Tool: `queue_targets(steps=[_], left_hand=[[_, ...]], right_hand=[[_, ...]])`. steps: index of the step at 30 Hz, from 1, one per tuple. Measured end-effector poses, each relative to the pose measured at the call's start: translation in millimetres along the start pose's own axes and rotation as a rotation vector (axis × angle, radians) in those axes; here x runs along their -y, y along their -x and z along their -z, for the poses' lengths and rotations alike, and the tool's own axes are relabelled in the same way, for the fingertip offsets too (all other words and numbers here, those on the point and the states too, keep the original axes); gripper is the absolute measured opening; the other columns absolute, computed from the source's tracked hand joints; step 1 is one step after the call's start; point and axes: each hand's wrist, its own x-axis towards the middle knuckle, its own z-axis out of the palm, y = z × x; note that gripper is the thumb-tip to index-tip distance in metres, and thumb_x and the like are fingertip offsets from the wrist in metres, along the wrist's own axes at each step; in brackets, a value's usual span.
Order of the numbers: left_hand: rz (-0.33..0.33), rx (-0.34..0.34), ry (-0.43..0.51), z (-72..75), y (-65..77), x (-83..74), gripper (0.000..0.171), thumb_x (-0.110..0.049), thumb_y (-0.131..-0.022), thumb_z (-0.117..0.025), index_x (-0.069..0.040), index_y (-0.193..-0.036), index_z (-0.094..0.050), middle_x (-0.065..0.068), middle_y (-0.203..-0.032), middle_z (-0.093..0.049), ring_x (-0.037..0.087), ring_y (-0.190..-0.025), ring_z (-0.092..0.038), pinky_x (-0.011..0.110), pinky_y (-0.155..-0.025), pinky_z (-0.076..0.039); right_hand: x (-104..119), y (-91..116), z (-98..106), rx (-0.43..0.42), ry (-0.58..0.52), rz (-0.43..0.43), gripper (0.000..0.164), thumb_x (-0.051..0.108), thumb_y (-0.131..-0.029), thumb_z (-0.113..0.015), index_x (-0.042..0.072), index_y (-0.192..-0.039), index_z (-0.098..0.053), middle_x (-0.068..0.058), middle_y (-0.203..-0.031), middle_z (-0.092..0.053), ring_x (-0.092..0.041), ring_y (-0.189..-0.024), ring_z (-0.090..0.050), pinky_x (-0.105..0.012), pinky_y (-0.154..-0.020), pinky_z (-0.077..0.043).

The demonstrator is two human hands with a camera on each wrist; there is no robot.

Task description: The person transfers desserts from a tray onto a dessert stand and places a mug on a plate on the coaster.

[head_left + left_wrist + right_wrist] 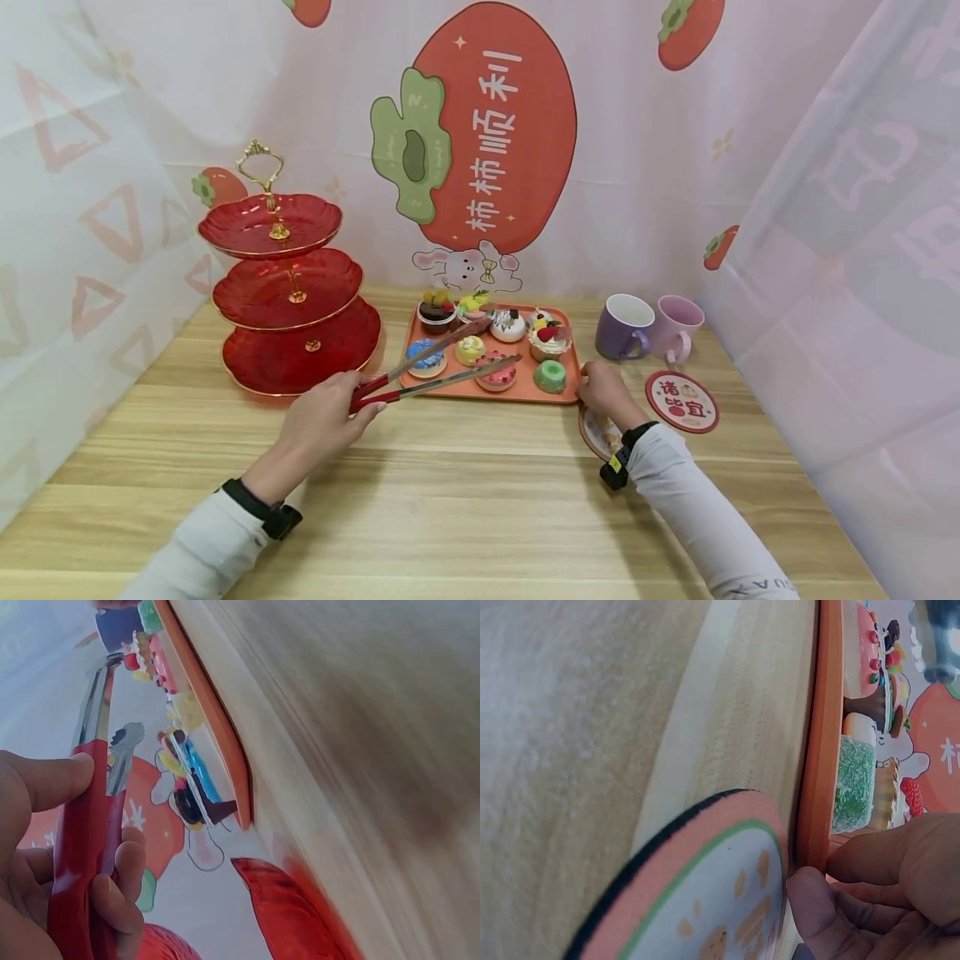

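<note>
My left hand (318, 425) grips red-handled metal tongs (79, 855), whose spread arms reach over an orange tray (480, 397). The tips hang above the pastries, apart from each other and pinching nothing that I can see. At the tray's front right corner, my right hand (607, 393) pinches the rim between thumb and finger. Close to that hand lie a green sugared sweet (853, 784) and a berry-topped tart (550, 340). Also on the tray are a pink doughnut (495, 377), a blue doughnut (426, 357) and several other small cakes. A round coaster (727, 892) is partly hidden beneath my right hand.
A three-tier red stand (300, 367) with a gold handle is left of the tray. Two mugs, one purple (618, 329) and one pink (677, 321), stand at the back right, with another coaster (682, 402) in front. Printed cloth walls border the wooden table (465, 508).
</note>
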Motion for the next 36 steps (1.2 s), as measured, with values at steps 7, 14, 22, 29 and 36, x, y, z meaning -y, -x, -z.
queue_targets(steps=[7, 14, 22, 29, 36], left_hand=[[-0.012, 0.021, 0.004, -5.8, -12.6, -8.8, 0.035, -0.025, -0.076, -0.078, -0.003, -0.098, -0.062, 0.001, -0.071, -0.053, 0.016, -0.055, -0.043, 0.028, -0.046, -0.036], [-0.007, 0.03, -0.004, -12.8, -26.7, -17.7, 0.032, -0.026, -0.076, -0.078, -0.005, -0.095, -0.064, 0.001, -0.067, -0.053, 0.016, -0.051, -0.042, 0.027, -0.043, -0.035], [-0.035, 0.062, -0.027, -20.9, -42.4, -29.6, 0.031, -0.027, -0.076, -0.077, -0.004, -0.093, -0.065, -0.001, -0.064, -0.05, 0.016, -0.049, -0.041, 0.028, -0.042, -0.034], [-0.028, 0.053, -0.057, -19.3, -51.0, -33.0, 0.034, -0.031, -0.076, -0.077, -0.003, -0.092, -0.064, 0.002, -0.066, -0.05, 0.018, -0.05, -0.042, 0.028, -0.041, -0.034], [-0.025, 0.075, -0.076, -29.1, -57.1, -35.7, 0.032, -0.032, -0.077, -0.076, -0.005, -0.091, -0.064, 0.0, -0.064, -0.049, 0.017, -0.051, -0.043, 0.027, -0.042, -0.034]], right_hand=[[0.4, 0.8, 0.4, -0.009, 0.006, 0.012, 0.026, 0.001, -0.078, -0.059, -0.013, -0.1, -0.059, -0.02, -0.088, -0.062, -0.023, -0.068, -0.055, -0.04, -0.07, -0.048], [-1.7, 0.6, -1.0, -0.006, -0.007, 0.015, 0.029, 0.002, -0.076, -0.06, -0.014, -0.1, -0.059, -0.016, -0.082, -0.06, -0.023, -0.066, -0.055, -0.038, -0.066, -0.047], [-5.1, 0.9, -2.7, -0.011, -0.012, 0.043, 0.029, 0.001, -0.074, -0.061, -0.014, -0.099, -0.059, -0.011, -0.072, -0.058, -0.021, -0.061, -0.054, -0.036, -0.063, -0.047], [-1.0, 0.2, -1.3, 0.0, 0.0, 0.047, 0.021, 0.001, -0.076, -0.06, -0.011, -0.093, -0.06, -0.007, -0.066, -0.053, -0.017, -0.053, -0.048, -0.031, -0.052, -0.04], [-1.1, 0.3, -0.9, 0.001, 0.006, 0.049, 0.02, 0.001, -0.076, -0.06, -0.011, -0.092, -0.06, -0.007, -0.065, -0.053, -0.018, -0.053, -0.048, -0.03, -0.051, -0.04]])
